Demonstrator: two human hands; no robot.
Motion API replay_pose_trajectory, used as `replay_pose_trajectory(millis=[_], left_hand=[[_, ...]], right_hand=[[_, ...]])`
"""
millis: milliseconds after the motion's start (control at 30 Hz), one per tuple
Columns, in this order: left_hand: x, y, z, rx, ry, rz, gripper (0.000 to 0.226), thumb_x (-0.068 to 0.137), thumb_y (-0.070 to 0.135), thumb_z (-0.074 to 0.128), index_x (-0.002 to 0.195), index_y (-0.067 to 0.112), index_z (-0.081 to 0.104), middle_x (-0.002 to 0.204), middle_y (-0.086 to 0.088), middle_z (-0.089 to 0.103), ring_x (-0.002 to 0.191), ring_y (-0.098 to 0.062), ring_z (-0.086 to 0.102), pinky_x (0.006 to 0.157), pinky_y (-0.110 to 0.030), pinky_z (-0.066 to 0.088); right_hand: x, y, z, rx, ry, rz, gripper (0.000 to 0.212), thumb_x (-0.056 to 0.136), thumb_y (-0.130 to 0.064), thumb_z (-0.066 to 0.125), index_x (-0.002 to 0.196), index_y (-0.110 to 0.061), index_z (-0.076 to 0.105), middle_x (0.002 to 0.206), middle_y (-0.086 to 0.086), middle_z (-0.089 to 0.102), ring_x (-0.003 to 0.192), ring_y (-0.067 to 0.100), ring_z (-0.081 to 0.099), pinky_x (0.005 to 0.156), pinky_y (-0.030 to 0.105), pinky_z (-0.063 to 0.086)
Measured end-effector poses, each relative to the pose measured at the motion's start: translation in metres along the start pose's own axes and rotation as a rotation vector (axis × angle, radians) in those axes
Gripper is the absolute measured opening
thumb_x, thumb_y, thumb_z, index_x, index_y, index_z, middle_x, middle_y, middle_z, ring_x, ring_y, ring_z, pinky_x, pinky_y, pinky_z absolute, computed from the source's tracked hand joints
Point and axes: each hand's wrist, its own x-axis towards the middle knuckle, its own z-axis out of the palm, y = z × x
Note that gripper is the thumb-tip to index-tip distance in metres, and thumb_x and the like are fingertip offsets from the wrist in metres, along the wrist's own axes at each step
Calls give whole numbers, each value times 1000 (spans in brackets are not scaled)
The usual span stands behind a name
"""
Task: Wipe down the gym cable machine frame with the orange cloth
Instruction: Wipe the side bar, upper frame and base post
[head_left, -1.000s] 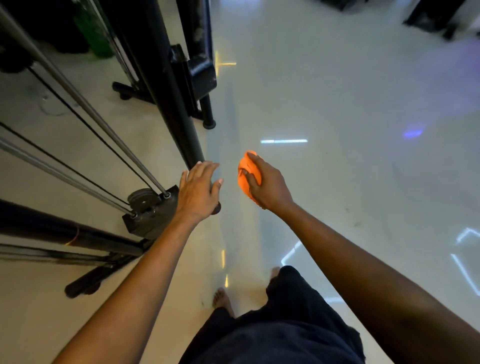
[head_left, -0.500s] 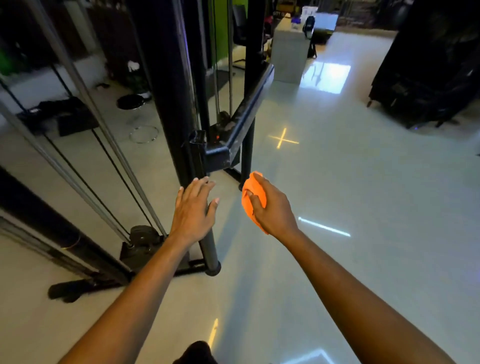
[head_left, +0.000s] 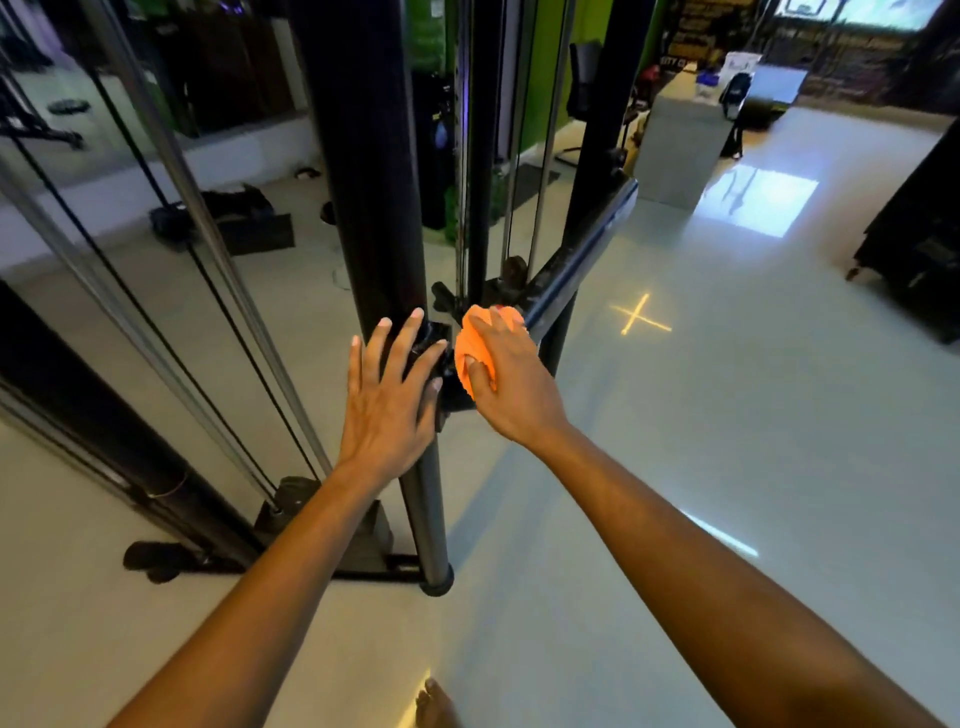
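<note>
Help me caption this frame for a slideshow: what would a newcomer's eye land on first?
The bright orange cloth, bunched under the right hand at centre frame, against the black joint of the cable machine frame. Just left of it, the left hand spreads open over the upright post. Further right, a glowing yellow cross marks the glossy floor.

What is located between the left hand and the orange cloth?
In the head view, only the black frame bracket separates the left hand from the orange cloth.

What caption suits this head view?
Right hand presses orange cloth onto the cable machine frame; left hand steadies it.
</note>
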Motion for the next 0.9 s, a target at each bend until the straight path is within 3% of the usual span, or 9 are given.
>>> replay_pose_trajectory(millis=[100,267,400,500,600,700,833,900], left_hand=[[-7,-4,20,6,-33,0,59,112,32,51,168,28,33,181,1,3,166,-32,-9,132,-58,-3],[-10,-5,32,0,-91,-39,61,114,32,42,171,30,20,180,5,5,165,-32,-14,132,-61,-1],[-10,4,34,7,-75,-93,60,113,32,43,171,29,24,180,4,8,165,-33,-13,131,-62,1],[-10,17,33,28,-58,-146,61,111,36,39,170,27,26,180,2,12,165,-35,-11,131,-65,3],[-7,35,35,-2,-22,-238,59,112,29,42,169,25,28,179,4,15,166,-34,-10,131,-65,4],[-6,46,40,5,5,-307,59,113,25,45,169,23,29,179,4,15,166,-34,-8,131,-66,7],[-6,56,43,44,12,-359,60,114,22,48,170,21,26,180,4,13,166,-32,-7,132,-64,10],[-5,62,43,54,18,-384,60,114,21,50,170,20,27,180,4,13,166,-31,-6,132,-63,12]], right_hand=[[4,20,31,-179,-82,-59,68,111,-51,38,173,-29,20,183,1,6,168,30,-10,130,73,2],[-1,30,41,-205,89,-55,62,116,-52,28,173,-29,22,182,-7,15,169,30,-11,122,79,-15],[8,37,40,-300,126,-94,55,114,-55,37,161,-31,47,179,5,23,167,37,10,125,79,-9],[16,48,35,-128,93,-177,48,113,-50,46,155,-27,53,169,8,38,163,34,24,129,74,9],[24,56,37,23,19,-253,44,117,-43,44,155,-23,50,163,2,48,161,29,28,132,64,15],[22,73,43,8,16,-375,49,117,-39,44,164,-23,41,169,3,41,164,29,23,136,56,10],[14,120,53,-87,59,-574,65,114,-36,55,171,-26,25,177,10,25,167,35,14,135,57,15],[16,121,60,-72,105,-582,63,114,-40,55,169,-25,28,176,13,29,166,37,18,134,58,18]])
